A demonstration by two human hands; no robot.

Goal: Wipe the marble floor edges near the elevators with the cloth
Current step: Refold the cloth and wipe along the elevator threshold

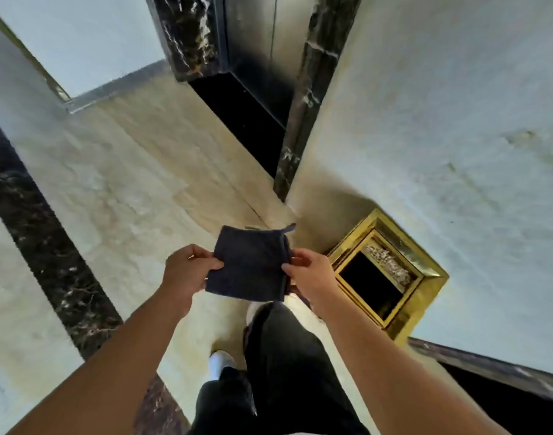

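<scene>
Beige marble floor (137, 189) w/ a dark veined border strip (49, 246) running from 9 toward 6 o'clock; view is steep top-down, wide-angle.

Left hand (187, 274) pinches the left edge of the cloth (250, 265), thumb on top, fingers under. Right hand (309, 274) grips the right edge the same way, thumb over the hem. Both closed on it, arms bare, stretched fwd. Cloth is dark navy, folded to a rough square, held flat in the air between the hands, above the floor, not touching it. Small tab sticks out at its 1 o'clock corner.

Below the cloth, at 6 o'clock: dark trousers (278, 372) and white shoes (220, 362), one foot ahead of the other.

At 3 o'clock of the right hand: gold-framed square bin (425, 277), dark opening, pale gravel-like fill along one side, standing against the light wall (457, 120).

At 12 o'clock: elevator door (256, 42), metal, set in a black marble frame (187, 32), dark threshold strip (237, 114) at its foot. Second dark threshold shows at 4 o'clock, frame edge.
</scene>
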